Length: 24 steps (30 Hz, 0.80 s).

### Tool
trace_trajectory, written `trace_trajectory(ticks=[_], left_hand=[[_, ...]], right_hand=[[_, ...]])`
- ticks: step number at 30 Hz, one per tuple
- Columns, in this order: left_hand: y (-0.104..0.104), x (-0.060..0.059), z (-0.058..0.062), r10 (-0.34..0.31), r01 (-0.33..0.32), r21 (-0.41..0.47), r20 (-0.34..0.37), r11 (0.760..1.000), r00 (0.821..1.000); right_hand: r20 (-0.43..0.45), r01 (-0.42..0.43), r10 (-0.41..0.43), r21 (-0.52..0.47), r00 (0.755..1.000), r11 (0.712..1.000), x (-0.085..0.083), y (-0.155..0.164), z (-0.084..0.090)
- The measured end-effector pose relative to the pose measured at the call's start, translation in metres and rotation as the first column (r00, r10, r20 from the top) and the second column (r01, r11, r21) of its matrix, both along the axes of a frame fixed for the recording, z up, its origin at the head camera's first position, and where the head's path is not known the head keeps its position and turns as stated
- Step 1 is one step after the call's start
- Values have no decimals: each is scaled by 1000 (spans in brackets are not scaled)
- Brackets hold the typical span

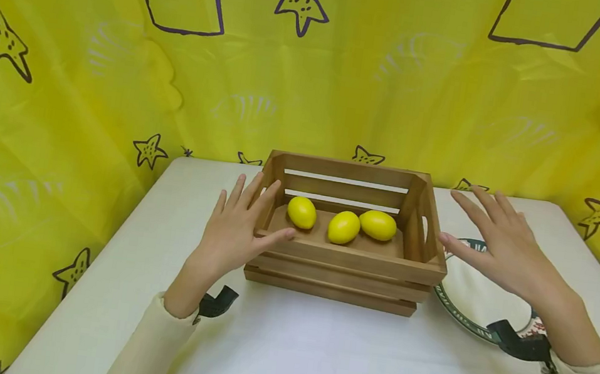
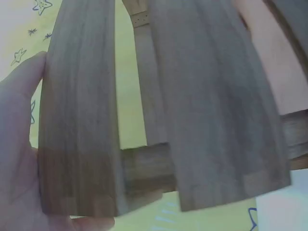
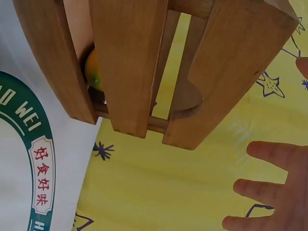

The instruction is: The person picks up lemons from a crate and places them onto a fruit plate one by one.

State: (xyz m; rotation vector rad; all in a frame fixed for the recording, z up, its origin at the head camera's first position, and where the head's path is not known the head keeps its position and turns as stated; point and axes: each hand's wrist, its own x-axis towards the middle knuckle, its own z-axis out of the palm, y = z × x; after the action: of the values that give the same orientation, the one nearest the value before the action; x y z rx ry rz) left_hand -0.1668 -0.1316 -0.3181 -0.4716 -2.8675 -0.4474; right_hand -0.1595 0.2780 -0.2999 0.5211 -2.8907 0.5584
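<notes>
My left hand (image 1: 234, 229) is holding its fingers spread against or just beside the crate (image 1: 347, 258); contact I cannot tell. My right hand (image 1: 513, 253) is hovering spread, clear of it. Between my hands, the crate is containing three lemons (image 1: 344, 227). A plate (image 1: 459, 318) is lying below my right hand.

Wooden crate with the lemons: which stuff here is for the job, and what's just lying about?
Probably for the job:
- slatted wooden crate, between the left hand and right hand
- three lemons inside

Seemingly just around:
- green-rimmed plate, though maybe wanted later
- yellow starfish-print cloth
- white table
</notes>
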Motion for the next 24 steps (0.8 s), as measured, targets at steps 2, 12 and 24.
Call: trace_trajectory(ticks=[2, 12, 24], left_hand=[[-2, 0, -2, -6, 7, 29, -22, 1000, 1000], [-11, -1, -12, -28, 32, 235, -19, 972, 999], [-14, -3, -15, -58, 16, 376, 101, 926, 993]], right_hand=[[32, -3, 4, -40, 999, 999, -1, -2, 3], [3, -68, 70, -201, 998, 977, -7, -20, 15], [-60, -174, 163, -377, 985, 910, -16, -42, 31]])
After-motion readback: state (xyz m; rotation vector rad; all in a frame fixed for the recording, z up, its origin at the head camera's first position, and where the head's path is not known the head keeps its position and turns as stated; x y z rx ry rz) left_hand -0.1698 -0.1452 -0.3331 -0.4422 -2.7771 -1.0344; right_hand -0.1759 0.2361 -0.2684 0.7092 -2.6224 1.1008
